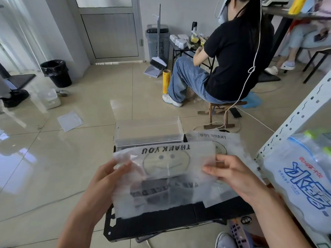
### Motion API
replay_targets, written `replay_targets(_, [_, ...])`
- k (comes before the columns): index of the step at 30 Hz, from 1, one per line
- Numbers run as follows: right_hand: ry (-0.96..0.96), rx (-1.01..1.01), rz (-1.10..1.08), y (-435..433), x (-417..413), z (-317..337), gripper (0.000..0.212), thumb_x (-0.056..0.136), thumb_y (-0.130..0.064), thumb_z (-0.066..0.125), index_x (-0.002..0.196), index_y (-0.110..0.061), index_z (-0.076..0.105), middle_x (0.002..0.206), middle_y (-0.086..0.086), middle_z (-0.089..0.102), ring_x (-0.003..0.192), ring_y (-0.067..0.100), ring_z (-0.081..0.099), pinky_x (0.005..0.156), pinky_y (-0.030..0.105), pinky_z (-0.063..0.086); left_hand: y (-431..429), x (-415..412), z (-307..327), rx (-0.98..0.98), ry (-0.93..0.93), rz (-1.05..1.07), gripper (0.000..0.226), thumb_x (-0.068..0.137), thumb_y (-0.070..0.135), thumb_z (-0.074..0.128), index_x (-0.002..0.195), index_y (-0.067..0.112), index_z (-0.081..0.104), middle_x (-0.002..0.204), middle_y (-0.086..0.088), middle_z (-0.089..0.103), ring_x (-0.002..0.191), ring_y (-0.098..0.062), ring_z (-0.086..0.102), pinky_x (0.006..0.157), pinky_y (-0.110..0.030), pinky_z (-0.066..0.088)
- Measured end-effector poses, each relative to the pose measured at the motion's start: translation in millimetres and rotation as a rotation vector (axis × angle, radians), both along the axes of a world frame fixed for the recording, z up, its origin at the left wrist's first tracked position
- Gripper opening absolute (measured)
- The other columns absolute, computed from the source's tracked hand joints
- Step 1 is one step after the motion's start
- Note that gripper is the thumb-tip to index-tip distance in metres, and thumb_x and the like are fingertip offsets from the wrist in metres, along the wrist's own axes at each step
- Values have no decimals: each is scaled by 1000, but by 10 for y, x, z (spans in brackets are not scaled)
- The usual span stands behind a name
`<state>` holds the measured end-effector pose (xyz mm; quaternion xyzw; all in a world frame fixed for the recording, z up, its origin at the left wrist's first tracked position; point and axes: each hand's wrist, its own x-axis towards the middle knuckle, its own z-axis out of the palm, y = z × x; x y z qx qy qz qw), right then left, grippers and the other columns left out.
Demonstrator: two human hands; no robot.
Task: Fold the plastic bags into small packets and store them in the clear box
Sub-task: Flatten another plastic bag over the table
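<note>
Left hand: fingers curled, pinching the crumpled left edge of the plastic bag. The bag is translucent white with a smiley print, stretched between both hands, its lower part draped on the black table. Clear box sits just beyond the bag, past the fingertips, lid up, apart from both hands. Right hand: fingers partly bent, gripping the bag's right edge with its fingers on both sides of the film. Second bag lies flat beyond the right hand. Packaged bundle with blue print on the shelf, right of that hand.
</note>
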<state>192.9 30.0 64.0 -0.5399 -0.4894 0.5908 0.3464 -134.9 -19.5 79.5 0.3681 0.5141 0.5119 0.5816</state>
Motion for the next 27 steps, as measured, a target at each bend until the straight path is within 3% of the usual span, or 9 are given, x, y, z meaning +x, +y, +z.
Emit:
replay_targets(3, [65,21,-28,32,-8,29,45,82,-29,86,122,-15,71,113,10,78,111,30,72,111,59,43,7,-30,-18,-30,-23,-64,23,88,11,67,105,-1,77,107,-25,77,94,-38,77,78,-38,65])
replay_targets(6, [136,-23,-65,44,1,55,41,80,-27,83,118,-31,68,111,-6,79,106,12,75,101,44,51,14,-55,-75,-58,78,-125,40,72,26,90,100,-1,79,105,-25,77,101,-43,74,87,-43,62])
replay_targets(8, [166,-86,4,36,14,63,51,82,-29,84,129,-34,65,121,-6,77,114,15,73,105,44,49,22,-71,-101,-60,92,-89,58,56,41,99,99,7,81,102,-24,77,95,-39,76,82,-40,64])
replay_targets(10, [186,-86,71,33,18,74,46,92,-17,73,136,-25,63,129,5,73,120,27,70,108,48,47,33,-62,-101,-57,93,-65,32,73,29,89,100,13,81,102,-26,77,91,-39,77,81,-48,63])
replay_targets(12, [179,-63,34,39,8,88,40,96,-5,63,134,-19,64,126,10,74,117,30,71,104,47,49,36,-46,-79,-65,157,-44,15,87,15,74,99,18,81,98,-23,78,81,-33,77,71,-43,62])
replay_targets(15, [140,-40,-72,71,-15,64,33,95,-2,64,125,-13,70,119,13,76,107,28,75,94,43,54,33,-48,-86,-66,162,-31,18,93,8,68,106,15,79,96,-22,79,74,-29,76,55,-31,59])
replay_targets(19, [230,-97,-132,85,-78,42,26,95,0,62,113,-14,76,111,13,79,101,27,77,89,43,57,65,-27,-114,13,145,-9,20,95,5,67,113,12,72,93,-20,78,76,-22,73,64,-23,56])
replay_targets(22, [256,-158,-103,84,-115,54,22,99,-3,57,91,-14,74,96,8,75,82,22,73,68,32,51,76,-51,-104,106,178,-82,17,88,-11,65,99,2,66,93,-11,72,80,-15,66,67,-15,50])
replay_targets(27, [347,-191,-131,108,-92,35,30,101,-14,44,77,-15,62,91,7,58,78,21,57,65,36,39,72,-63,-33,61,53,-61,32,90,-3,44,87,8,73,98,-15,71,86,-27,69,74,-37,52])
